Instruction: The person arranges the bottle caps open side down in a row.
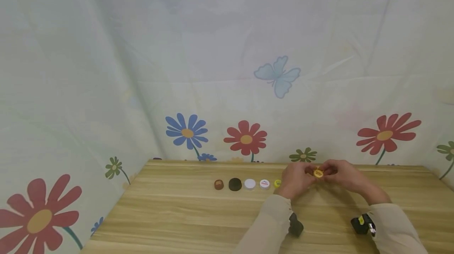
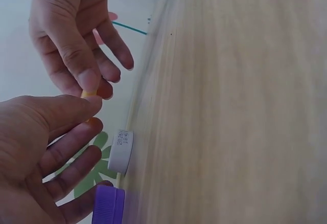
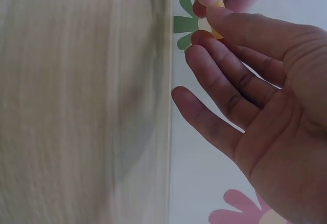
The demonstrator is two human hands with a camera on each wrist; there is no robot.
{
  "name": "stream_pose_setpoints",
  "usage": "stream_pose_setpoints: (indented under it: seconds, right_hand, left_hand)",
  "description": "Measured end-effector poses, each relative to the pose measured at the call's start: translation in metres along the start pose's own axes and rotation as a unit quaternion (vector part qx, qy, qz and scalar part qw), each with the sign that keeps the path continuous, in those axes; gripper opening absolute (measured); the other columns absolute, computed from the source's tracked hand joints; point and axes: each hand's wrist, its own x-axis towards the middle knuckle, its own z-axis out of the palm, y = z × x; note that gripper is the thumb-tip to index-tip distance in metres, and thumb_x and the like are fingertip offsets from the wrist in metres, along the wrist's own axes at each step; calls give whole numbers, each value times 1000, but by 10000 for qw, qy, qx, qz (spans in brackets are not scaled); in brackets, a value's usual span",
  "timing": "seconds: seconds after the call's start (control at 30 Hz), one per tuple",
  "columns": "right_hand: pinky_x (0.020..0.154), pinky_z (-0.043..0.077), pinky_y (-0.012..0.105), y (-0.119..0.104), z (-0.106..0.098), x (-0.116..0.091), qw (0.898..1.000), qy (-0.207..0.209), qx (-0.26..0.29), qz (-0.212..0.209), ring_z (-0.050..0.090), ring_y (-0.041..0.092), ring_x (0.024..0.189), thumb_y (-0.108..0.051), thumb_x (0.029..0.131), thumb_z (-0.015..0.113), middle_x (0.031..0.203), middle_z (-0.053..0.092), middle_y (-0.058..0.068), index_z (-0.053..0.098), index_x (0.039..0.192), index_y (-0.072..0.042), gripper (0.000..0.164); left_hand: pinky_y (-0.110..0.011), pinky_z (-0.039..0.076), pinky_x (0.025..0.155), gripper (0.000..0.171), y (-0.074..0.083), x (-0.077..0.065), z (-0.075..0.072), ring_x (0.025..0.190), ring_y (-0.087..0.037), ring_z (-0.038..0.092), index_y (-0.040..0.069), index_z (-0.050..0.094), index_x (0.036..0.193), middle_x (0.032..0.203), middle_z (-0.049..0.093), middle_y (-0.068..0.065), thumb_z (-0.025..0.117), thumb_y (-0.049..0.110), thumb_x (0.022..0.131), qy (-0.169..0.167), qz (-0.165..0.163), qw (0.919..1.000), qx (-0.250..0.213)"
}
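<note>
A small round yellow bottle cap [image 1: 318, 173] with dark print on top is pinched between both hands, above the far part of the table. My left hand [image 1: 295, 178] grips its left side with thumb and fingertips. From the other side, the thumb and fingers of my right hand [image 1: 345, 175] pinch it too. Much of the yellow cap [image 2: 89, 94] is covered by fingertips in the left wrist view. Close to the left hand, that view also has a white cap [image 2: 121, 152] with printed digits and a ribbed purple cap [image 2: 109, 205] on the table.
Left of the hands, a row of caps lies on the wooden table [image 1: 177, 214]: brown [image 1: 218, 184], black [image 1: 235, 184], plain white [image 1: 250, 184], white with a logo [image 1: 264, 184] and a partly hidden yellow-green one [image 1: 278, 183]. A flowered cloth [image 1: 213, 88] hangs behind the table.
</note>
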Motion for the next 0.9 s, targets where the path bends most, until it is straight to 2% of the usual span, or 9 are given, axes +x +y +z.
stream_pose_setpoints:
  seconds: [0.17,0.33,0.5,0.9]
  right_hand:
    - [76,54,30,-1,2,0,10000,-15,45,32,65,24,91,2,93,75,97,71,6,71,107,5,15]
    - [76,55,31,1,4,2,9999,-100,27,81,64,23,90,3,92,74,97,71,7,71,108,6,17]
    - [76,55,32,3,7,1,9998,-193,-21,100,64,22,89,3,90,75,97,71,6,72,107,5,17]
    - [71,54,28,14,16,3,9995,-124,-13,-284,63,16,82,3,86,82,90,71,2,73,98,5,16]
  left_hand:
    - [-17,44,80,24,-1,-1,-2,92,3,64,22,83,112,93,76,16,88,18,89,-27,-43,9999,-89]
    - [-17,43,79,20,-2,-1,-3,91,3,64,25,85,107,94,77,16,88,19,88,-76,14,9999,94]
    - [-17,43,79,22,-2,0,-2,89,4,61,26,85,108,93,75,19,90,23,87,-219,-106,9996,164]
    - [-14,44,80,17,-2,-1,-1,91,6,64,27,87,104,93,78,19,90,26,87,-443,-153,9982,385]
